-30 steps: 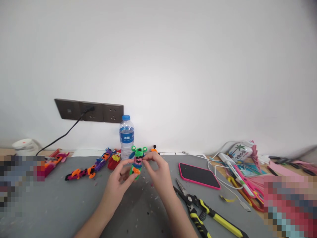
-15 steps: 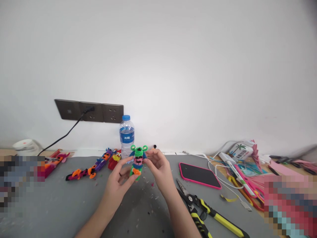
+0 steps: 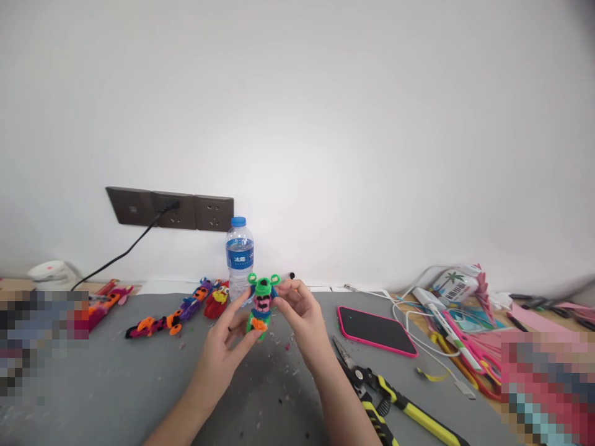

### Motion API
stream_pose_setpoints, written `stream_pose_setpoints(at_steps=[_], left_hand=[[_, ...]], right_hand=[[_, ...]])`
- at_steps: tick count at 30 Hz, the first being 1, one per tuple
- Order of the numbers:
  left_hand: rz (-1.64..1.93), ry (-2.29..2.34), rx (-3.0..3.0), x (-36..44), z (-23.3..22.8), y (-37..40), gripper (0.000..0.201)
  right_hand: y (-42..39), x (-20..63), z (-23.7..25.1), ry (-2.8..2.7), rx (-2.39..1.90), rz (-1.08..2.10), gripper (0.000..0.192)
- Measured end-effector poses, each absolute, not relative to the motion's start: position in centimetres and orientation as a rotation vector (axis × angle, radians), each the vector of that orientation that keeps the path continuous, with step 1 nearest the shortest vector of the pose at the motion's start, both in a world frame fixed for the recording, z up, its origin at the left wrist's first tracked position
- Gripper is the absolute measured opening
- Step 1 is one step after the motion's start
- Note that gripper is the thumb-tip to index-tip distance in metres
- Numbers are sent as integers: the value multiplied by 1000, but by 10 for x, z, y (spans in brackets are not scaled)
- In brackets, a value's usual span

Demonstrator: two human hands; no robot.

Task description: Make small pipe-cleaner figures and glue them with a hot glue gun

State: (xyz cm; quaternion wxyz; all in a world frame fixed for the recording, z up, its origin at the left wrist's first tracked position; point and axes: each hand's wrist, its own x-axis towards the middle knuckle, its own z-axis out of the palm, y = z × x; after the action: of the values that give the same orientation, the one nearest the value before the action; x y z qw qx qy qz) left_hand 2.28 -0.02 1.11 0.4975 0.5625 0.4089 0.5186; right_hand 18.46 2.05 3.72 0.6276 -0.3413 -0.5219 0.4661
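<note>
A small fuzzy pipe-cleaner figure (image 3: 262, 305), green with round ears, a pink middle, blue arms and an orange patch, is held upright above the grey mat (image 3: 139, 390). My left hand (image 3: 229, 337) closes on its lower part, thumb near the orange patch. At its upper right side, my right hand (image 3: 300, 313) pinches the blue arm between thumb and fingers. Behind the figure stands a water bottle (image 3: 240, 257) with a blue cap. More fuzzy figures, one purple and orange (image 3: 188, 310) and one red (image 3: 216, 301), lie to the left.
A phone in a pink case (image 3: 376, 331) and yellow-black pliers (image 3: 395, 396) lie on the right. Beyond them are white cables (image 3: 409, 328), scissors (image 3: 483, 365) and a packet (image 3: 453, 285). A black cord (image 3: 125, 253) runs from the wall socket (image 3: 173, 209). Scraps dot the mat.
The figure's head has tipped slightly forward toward me. Both hands keep their hold; the whole view has shifted a little.
</note>
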Motion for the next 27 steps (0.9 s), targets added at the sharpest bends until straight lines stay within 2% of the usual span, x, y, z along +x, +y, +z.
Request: stream_pose_setpoints(at_steps=[8,15,21,27], left_hand=[[1289,953,1256,25,8,2,76],[1258,972,1223,22,-6,11,92],[1186,1034,1199,23,3,13,65],[1165,962,1204,25,9,10,59]], right_hand=[[19,183,34,-1393,-918,793,10],[20,188,31,-1370,-1009,739,15],[22,188,29,-1435,-970,693,10],[21,180,29,-1540,-958,609,15]])
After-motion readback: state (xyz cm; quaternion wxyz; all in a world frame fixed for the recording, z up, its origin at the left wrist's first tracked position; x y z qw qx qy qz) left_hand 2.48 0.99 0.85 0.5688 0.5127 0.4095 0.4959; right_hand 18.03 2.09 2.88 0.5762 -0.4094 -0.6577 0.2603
